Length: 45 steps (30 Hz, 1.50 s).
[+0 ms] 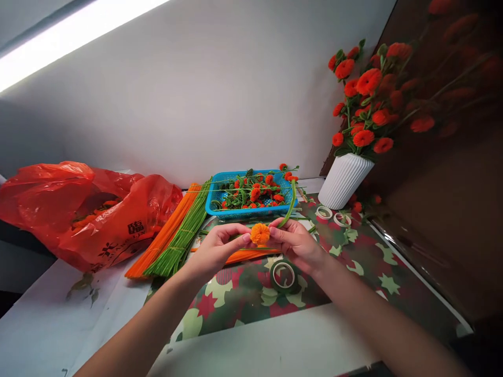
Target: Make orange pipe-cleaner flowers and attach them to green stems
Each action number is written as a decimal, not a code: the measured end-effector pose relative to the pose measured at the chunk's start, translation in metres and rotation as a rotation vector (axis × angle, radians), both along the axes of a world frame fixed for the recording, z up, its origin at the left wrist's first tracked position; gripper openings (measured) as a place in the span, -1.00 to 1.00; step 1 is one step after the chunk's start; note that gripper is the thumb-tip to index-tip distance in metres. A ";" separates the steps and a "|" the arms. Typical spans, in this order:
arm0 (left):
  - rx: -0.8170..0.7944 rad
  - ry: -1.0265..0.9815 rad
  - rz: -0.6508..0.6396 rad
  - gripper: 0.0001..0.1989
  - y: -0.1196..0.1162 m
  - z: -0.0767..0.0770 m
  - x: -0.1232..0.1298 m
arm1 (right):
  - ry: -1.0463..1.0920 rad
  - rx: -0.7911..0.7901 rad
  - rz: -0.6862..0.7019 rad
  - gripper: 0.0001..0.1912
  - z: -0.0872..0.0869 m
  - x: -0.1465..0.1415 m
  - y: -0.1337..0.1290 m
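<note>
An orange fuzzy pipe-cleaner flower [260, 234] is held up in front of me between both hands. My left hand [226, 242] pinches its left side with thumb and forefinger. On the right side, my right hand [295, 242] closes thumb and fingertips on the petals. A thick green fuzzy stem [291, 201] rises from behind the right fingers. Below the hands lies a roll of dark green tape [283, 276]. Orange pipe cleaners [247, 256] lie behind the hands, partly hidden by them.
A blue basket [251, 213] holds several red-orange flowers with green stems. Bundles of orange [163, 230] and green pipe cleaners [183, 230] lean left of it, near a red plastic bag [129, 230]. At right stand a white vase [346, 180] of flowers and tape rolls [324, 212].
</note>
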<state>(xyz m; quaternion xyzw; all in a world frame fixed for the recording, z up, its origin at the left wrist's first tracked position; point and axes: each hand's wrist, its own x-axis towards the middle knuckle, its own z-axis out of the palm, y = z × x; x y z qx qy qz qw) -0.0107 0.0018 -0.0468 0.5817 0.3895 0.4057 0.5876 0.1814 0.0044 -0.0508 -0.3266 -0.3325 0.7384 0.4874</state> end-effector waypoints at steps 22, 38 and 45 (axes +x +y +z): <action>-0.087 0.116 0.010 -0.60 -0.042 -0.041 0.000 | -0.276 0.028 -0.063 -0.70 -0.036 -0.007 -0.036; -0.067 -0.158 -0.107 -0.77 -0.046 -0.048 -0.002 | -0.169 -0.038 -0.007 -0.73 -0.043 -0.003 -0.041; 0.022 -0.141 -0.082 -0.77 -0.046 -0.054 -0.002 | -0.087 0.000 -0.004 -0.75 -0.042 -0.002 -0.039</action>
